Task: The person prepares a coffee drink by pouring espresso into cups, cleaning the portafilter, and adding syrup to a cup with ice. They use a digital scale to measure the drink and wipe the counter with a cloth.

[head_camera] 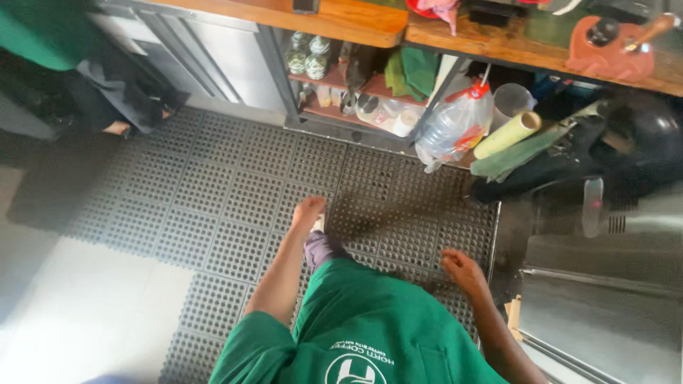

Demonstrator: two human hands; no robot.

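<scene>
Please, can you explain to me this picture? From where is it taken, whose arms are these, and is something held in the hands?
There is one picture, from a camera worn on a person's head, looking straight down. You see that person's green shirt and both bare arms hanging over a black perforated floor mat. The left hand and right hand hold nothing. Ahead stand wooden counters with shelves of jars, a plastic bag and a yellowish roll. At top left, another person is partly visible.

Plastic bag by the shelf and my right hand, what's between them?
Only bare rubber floor mat lies between right hand and plastic bag, head view.
</scene>
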